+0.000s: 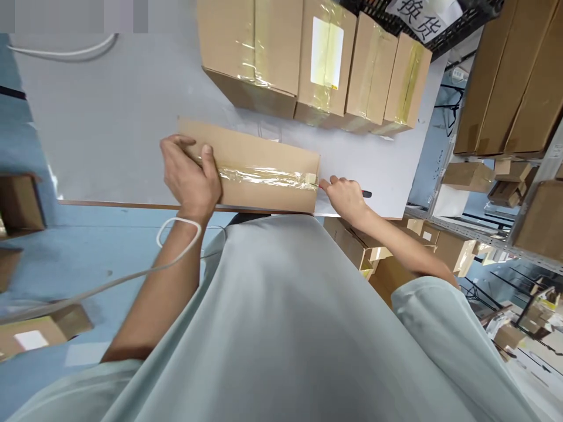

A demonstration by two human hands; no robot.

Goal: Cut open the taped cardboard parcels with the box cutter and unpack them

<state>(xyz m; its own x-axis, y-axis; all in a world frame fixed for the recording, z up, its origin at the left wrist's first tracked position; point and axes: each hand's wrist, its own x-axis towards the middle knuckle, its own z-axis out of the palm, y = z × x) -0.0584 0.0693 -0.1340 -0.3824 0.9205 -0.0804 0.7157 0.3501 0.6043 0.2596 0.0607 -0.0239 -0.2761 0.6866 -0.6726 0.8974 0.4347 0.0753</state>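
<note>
A flat cardboard box (264, 152) lies on the white table (109, 117) near its front edge, with clear tape (264, 174) along its top seam. My left hand (191, 176) presses down on the box's left end, thumb on the tape. At the box's right end, where the tape stops, my right hand (347, 198) is closed around a slim red and black tool (368, 194). The tool's red tip touches the box corner. A white cable (176, 231) loops around my left wrist.
Several taped cardboard boxes (316, 58) stand in a row at the back of the table. A black crate with a paper label (422, 14) sits behind them. Shelves with boxes (510, 88) fill the right. More boxes (20, 202) lie on the blue floor at left.
</note>
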